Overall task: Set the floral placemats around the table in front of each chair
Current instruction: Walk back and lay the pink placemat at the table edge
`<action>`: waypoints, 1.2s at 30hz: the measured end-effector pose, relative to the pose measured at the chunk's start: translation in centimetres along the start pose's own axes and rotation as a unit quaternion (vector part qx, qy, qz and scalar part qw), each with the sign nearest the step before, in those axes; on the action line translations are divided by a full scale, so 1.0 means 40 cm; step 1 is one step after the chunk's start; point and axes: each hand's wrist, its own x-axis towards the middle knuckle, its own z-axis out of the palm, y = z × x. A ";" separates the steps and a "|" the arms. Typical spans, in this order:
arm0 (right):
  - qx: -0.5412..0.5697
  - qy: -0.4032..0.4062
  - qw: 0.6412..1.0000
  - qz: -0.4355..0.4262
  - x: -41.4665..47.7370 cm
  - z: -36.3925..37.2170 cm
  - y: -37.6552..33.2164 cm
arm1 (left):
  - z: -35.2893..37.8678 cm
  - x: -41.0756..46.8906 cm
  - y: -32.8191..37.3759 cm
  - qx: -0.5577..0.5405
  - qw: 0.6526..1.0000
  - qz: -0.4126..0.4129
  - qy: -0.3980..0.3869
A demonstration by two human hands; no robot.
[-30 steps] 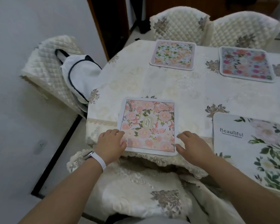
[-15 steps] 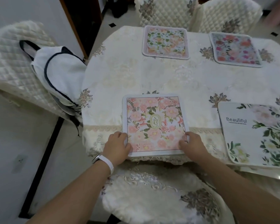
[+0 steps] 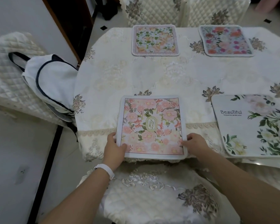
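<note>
A pink floral placemat [image 3: 152, 126] lies at the near edge of the table [image 3: 136, 78], just beyond a quilted chair back [image 3: 160, 196]. My left hand [image 3: 114, 147] grips its near left corner, thumb on top. My right hand [image 3: 195, 143] holds its near right edge. A white placemat with green leaves and the word "Beautiful" [image 3: 252, 125] lies to the right. Across the table lie a green and peach placemat [image 3: 154, 40] and a red and pink placemat [image 3: 225, 40], each before a quilted chair.
A cream embroidered cloth covers the table. At the left stands another quilted chair [image 3: 8, 75] with a white bag with dark trim [image 3: 50, 84] hanging on it. Two far chairs [image 3: 152, 10] stand behind the far placemats. Pale floor lies to the left.
Both hands have closed onto the pink placemat's near corners and straightened it square to the table edge. The camera has shifted right and closer.
</note>
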 end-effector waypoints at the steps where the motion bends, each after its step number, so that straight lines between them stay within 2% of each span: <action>1: 0.027 0.003 1.000 0.005 -0.007 0.001 0.005 | 0.001 -0.004 -0.001 -0.026 1.000 -0.012 0.009; 5: 0.095 0.035 0.995 0.009 -0.030 0.002 0.039 | 0.033 -0.013 0.009 -0.132 0.985 -0.093 0.054; 9: 0.153 0.071 0.985 0.035 -0.050 -0.008 0.079 | 0.125 -0.053 0.046 -0.272 0.953 -0.132 -0.027; 11: 0.182 0.077 0.980 0.039 -0.065 -0.003 0.092 | 0.172 -0.072 0.061 -0.263 0.954 -0.123 -0.070; 15: 0.224 0.057 0.972 0.047 -0.085 0.029 0.097 | 0.250 -0.093 0.072 -0.207 0.965 -0.117 -0.107; 20: 0.287 0.017 0.956 0.063 -0.097 0.049 0.089 | 0.300 -0.120 0.069 -0.216 0.959 -0.176 -0.049; 24: 0.332 -0.018 0.941 0.056 -0.116 0.077 0.072 | 0.310 -0.143 0.064 -0.239 0.948 -0.190 -0.085; 27: 0.312 -0.038 0.949 0.033 -0.132 0.110 0.055 | 0.311 -0.143 0.058 -0.238 0.951 -0.165 -0.106; 31: 0.340 -0.030 0.939 0.034 -0.122 0.102 0.038 | 0.302 -0.135 0.057 -0.255 0.949 -0.153 -0.107; 36: 0.337 0.033 0.940 0.045 -0.041 0.016 0.036 | 0.264 -0.127 0.059 -0.247 0.948 -0.157 -0.128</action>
